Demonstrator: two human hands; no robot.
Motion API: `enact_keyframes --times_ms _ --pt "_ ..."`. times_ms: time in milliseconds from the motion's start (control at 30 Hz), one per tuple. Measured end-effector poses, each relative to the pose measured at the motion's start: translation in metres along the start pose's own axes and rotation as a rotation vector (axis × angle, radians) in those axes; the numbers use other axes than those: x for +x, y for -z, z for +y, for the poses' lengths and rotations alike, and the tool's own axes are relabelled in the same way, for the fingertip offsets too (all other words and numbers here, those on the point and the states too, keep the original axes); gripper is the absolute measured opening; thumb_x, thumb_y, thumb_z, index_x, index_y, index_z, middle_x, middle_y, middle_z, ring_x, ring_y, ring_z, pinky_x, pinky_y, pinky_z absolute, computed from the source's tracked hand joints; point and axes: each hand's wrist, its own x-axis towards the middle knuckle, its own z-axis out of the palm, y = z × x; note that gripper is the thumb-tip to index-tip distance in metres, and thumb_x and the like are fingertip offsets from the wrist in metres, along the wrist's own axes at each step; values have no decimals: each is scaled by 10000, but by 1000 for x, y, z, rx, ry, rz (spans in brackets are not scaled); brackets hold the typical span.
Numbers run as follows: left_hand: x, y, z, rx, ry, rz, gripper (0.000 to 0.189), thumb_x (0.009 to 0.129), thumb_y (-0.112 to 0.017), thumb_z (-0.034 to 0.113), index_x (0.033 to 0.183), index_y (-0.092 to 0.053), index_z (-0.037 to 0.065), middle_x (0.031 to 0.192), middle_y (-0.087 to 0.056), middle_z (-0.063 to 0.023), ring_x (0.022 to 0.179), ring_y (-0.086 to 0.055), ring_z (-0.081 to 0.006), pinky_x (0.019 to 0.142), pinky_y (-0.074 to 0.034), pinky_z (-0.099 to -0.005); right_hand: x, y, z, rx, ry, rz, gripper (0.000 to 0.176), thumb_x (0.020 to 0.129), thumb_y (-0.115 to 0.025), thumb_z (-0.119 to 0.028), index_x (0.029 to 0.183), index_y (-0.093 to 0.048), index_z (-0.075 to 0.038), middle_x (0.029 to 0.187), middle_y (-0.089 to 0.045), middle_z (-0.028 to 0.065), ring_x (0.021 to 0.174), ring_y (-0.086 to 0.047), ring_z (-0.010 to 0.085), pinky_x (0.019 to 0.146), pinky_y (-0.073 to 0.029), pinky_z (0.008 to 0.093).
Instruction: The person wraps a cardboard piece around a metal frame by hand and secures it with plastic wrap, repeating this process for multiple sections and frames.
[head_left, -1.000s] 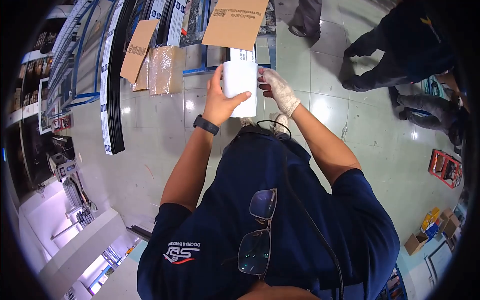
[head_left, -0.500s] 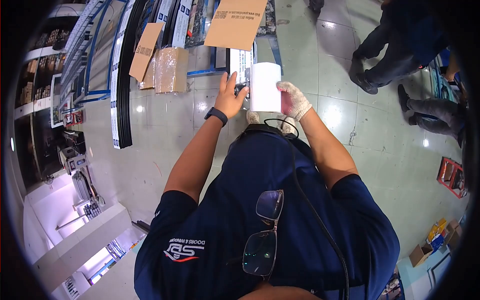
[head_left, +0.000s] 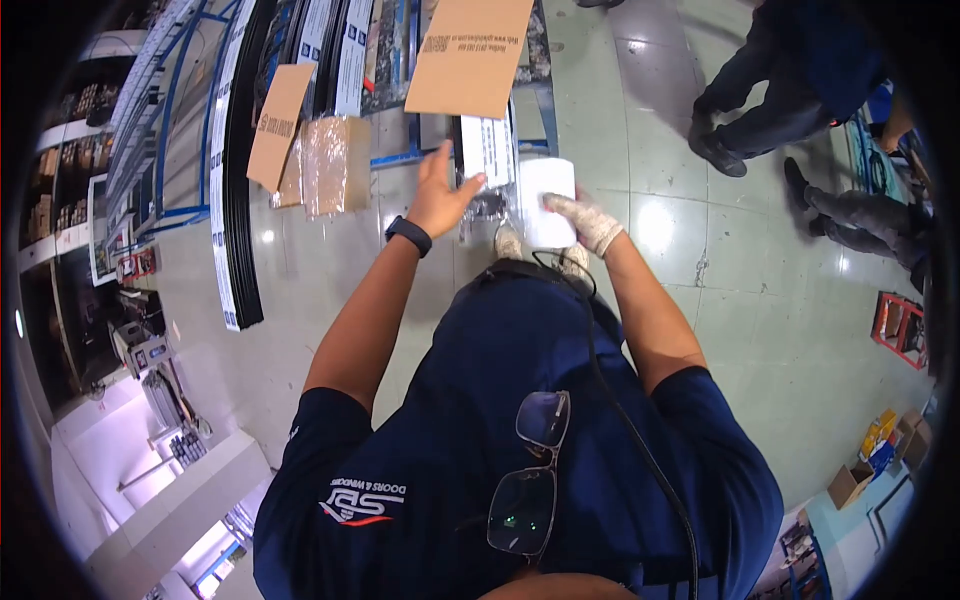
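Observation:
A white roll of stretch film (head_left: 546, 178) stands out in front of my waist. My right hand (head_left: 588, 221), in a pale knitted glove, grips its right side with the fingers across its face. My bare left hand (head_left: 440, 198) wears a dark watch and is open, its fingers and thumb spread. It is beside the near end of a long profile (head_left: 486, 150) with a white printed face. Shiny clear film (head_left: 488, 206) shows at that end, between my hand and the roll. A cardboard sheet (head_left: 468, 60) covers the profile farther along.
Dark profiles (head_left: 232, 200) lie lengthwise at the left, with a film-wrapped cardboard piece (head_left: 336, 165) beside them. A blue frame (head_left: 400, 158) is under the stack. Other people's legs (head_left: 750, 110) are at the upper right. A red stand (head_left: 900, 328) is at the far right.
The roll has shifted slightly right and toward me, and my right-hand fingers reach farther across it. My left hand has moved left, away from the roll.

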Motion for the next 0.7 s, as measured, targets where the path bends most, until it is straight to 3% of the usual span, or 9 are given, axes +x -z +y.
enact_keyframes --times_ms 133,200,333,367,400,500,533,600,700 --pt "86 48 -30 102 -54 314 1024 843 -765 495 1538 -262 -64 1520 -319 -335 1447 -310 -432 1194 -290 -448 16 7 13 -121 -27 151 722 798 -796 -210 1396 -466 21 1166 -659 138 988 -658 207 848 -566 350" --pt "132 69 -26 77 122 419 1042 822 -780 483 1542 -247 -49 1525 -339 -325 1436 -337 -438 1189 -302 -447 12 4 10 -100 -32 166 745 794 -796 -214 1415 -455 18 1180 -655 144 1008 -657 217 862 -564 354" --pt "226 92 -57 134 214 333 967 796 -793 483 1498 -377 -35 1445 -485 -299 1356 -463 -433 1158 -355 -440 12 0 16 -86 8 247 794 785 -790 -222 1446 -420 16 1211 -644 140 1052 -649 227 884 -560 359" --pt "253 90 -82 43 237 148 824 850 -756 371 1481 -414 -33 1353 -571 -255 1257 -556 -357 1090 -425 -409 14 3 22 -106 41 256 813 785 -784 -219 1464 -400 10 1228 -637 142 1063 -646 228 884 -559 362" --pt "258 80 -102 -45 266 -45 686 904 -718 259 1464 -451 -32 1260 -658 -210 1158 -649 -281 1022 -495 -378 14 4 21 -106 19 273 813 785 -784 -219 1464 -400 10 1228 -637 142 1063 -646 228 884 -559 362" --pt "215 79 -65 -624 272 80 487 978 -608 158 1420 -517 -23 1261 -669 -155 1150 -652 -207 997 -501 -316 7 -6 11 -125 -45 292 821 790 -777 -205 1485 -384 -13 1216 -633 144 1028 -651 230 856 -567 359" --pt "201 85 -60 -618 282 72 487 978 -608 158 1420 -517 -23 1261 -669 -155 1150 -652 -207 997 -501 -316 5 -8 8 -115 -54 295 821 790 -777 -205 1485 -384 -13 1216 -633 144 1028 -651 230 856 -567 359" --pt "168 101 -54 -860 153 -157 403 1017 -534 98 1403 -540 -17 1240 -680 -126 1126 -659 -200 991 -498 -299 4 -9 9 -66 -13 262 806 795 -773 -191 1480 -388 -13 1190 -640 139 1007 -654 222 834 -573 360" --pt "122 126 -22 -639 137 -303 365 1029 -495 89 1373 -601 29 1245 -694 -92 1119 -649 -179 998 -491 -315 8 0 15 -61 -54 255 799 801 -771 -194 1482 -391 -18 1184 -645 147 1018 -657 222 830 -578 372"
